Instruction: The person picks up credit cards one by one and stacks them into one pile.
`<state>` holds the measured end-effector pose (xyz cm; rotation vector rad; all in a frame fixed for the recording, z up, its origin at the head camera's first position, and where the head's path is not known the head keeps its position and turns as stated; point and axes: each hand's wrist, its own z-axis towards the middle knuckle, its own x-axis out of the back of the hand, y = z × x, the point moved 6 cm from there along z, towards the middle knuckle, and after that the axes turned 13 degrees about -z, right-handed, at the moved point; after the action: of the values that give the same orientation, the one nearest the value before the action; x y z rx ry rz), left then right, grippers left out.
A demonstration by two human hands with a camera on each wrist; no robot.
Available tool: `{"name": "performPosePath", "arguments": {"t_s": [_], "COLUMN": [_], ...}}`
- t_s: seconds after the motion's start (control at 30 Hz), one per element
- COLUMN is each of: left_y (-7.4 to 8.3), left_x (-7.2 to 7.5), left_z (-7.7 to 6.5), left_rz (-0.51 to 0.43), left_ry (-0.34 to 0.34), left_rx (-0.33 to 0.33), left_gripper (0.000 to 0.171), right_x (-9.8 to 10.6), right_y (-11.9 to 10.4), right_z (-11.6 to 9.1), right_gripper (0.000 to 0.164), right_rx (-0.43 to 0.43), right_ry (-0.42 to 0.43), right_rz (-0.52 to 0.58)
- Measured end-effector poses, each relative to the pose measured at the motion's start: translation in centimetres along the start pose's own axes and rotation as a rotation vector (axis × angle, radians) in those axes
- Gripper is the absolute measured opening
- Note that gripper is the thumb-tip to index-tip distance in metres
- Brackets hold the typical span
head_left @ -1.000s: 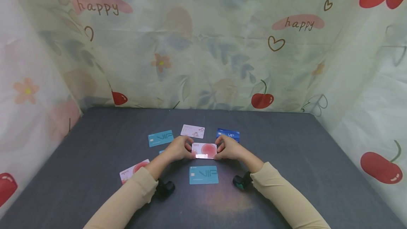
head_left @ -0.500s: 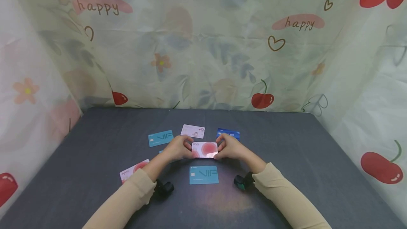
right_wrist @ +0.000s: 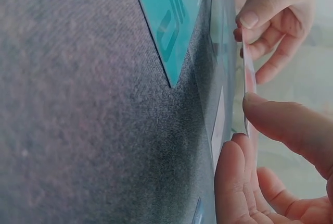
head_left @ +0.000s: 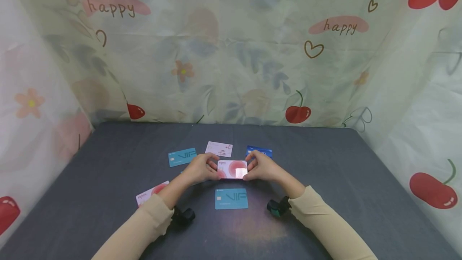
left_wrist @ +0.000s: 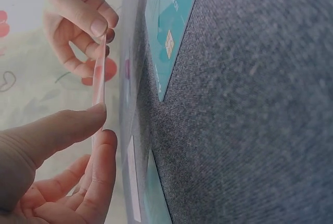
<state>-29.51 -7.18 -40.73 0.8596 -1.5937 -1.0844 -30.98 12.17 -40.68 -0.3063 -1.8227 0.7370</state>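
At lower centre of the head view — pinching a pink card (head_left: pixel 227 170) by its ends with left hand (head_left: pixel 201 168) and right hand (head_left: pixel 263 167) — held lengthwise left to right, equally near both.

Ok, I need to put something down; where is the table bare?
The table is bare between the blue card, right sleeve and right edge, and from the left pink card to the left edge. The middle is crowded: left hand and right hand grip the held card, with the near teal card in front and pale card behind.
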Motion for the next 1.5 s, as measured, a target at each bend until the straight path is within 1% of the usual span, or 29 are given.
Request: {"name": "performPosePath", "arguments": {"t_s": [0.17, 0.3, 0.53, 0.73, 0.97, 1.17, 1.3, 1.4, 1.5], "left_y": [0.3, 0.4, 0.2, 0.3, 0.3, 0.3, 0.3, 0.1, 0.2], "left_x": [0.2, 0.3, 0.4, 0.4, 0.5, 0.5, 0.6, 0.5, 0.5], "left_z": [-0.4, -0.7, -0.9, -1.1, -1.4, -1.7, -1.9, -2.1, -2.2], "left_rz": [-0.003, -0.022, -0.016, -0.010, -0.032, -0.041, -0.047, -0.060, -0.054], "left_ry": [-0.015, -0.024, -0.015, -0.030, -0.039, -0.040, -0.027, -0.008, -0.008], "left_rx": [-0.043, -0.063, -0.055, -0.073, -0.068, -0.077, -0.069, -0.048, -0.049], "left_gripper": [0.053, 0.054, 0.054, 0.053, 0.053, 0.054, 0.054, 0.054, 0.054], "right_x": [0.0, 0.0, 0.2, 0.2, 0.3, 0.3, 0.2, 0.1, 0.1], "right_y": [-0.1, -0.3, -0.7, -1.0, -1.0, -1.1, -1.1, -1.2, -1.2], "right_z": [-0.2, -0.3, -0.7, -1.0, -1.2, -1.3, -1.5, -1.7, -1.9], "right_gripper": [0.053, 0.054, 0.055, 0.055, 0.055, 0.055, 0.055, 0.055, 0.055], "right_rx": [0.017, 0.032, 0.048, 0.064, 0.068, 0.068, 0.069, 0.078, 0.089], "right_ry": [-0.008, -0.016, -0.008, -0.011, -0.008, -0.007, -0.008, -0.007, -0.005], "right_rz": [0.033, 0.042, 0.038, 0.044, 0.030, 0.034, 0.041, 0.045, 0.045]}}
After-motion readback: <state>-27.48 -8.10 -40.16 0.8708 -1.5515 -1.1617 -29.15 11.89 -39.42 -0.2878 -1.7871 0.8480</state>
